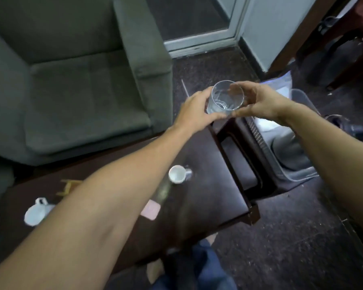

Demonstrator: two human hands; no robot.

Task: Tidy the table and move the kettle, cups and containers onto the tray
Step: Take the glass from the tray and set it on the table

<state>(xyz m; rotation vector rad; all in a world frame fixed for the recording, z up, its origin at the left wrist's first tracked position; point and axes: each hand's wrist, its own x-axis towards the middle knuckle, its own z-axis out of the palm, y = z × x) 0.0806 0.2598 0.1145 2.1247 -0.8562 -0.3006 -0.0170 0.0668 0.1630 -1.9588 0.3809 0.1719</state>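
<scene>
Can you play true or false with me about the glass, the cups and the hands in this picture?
1. Both hands hold the glass. True: the left hand and the right hand grip the clear glass from either side.
2. The glass is full of juice. False: it looks clear and nearly empty.
3. A small white cup stands upright on the dark table. True.
4. The other white cup stands upright too. False: it lies tipped on its side near the left end of the table.
5. A red sofa is beside the table. False: the armchair is grey-green.
</scene>
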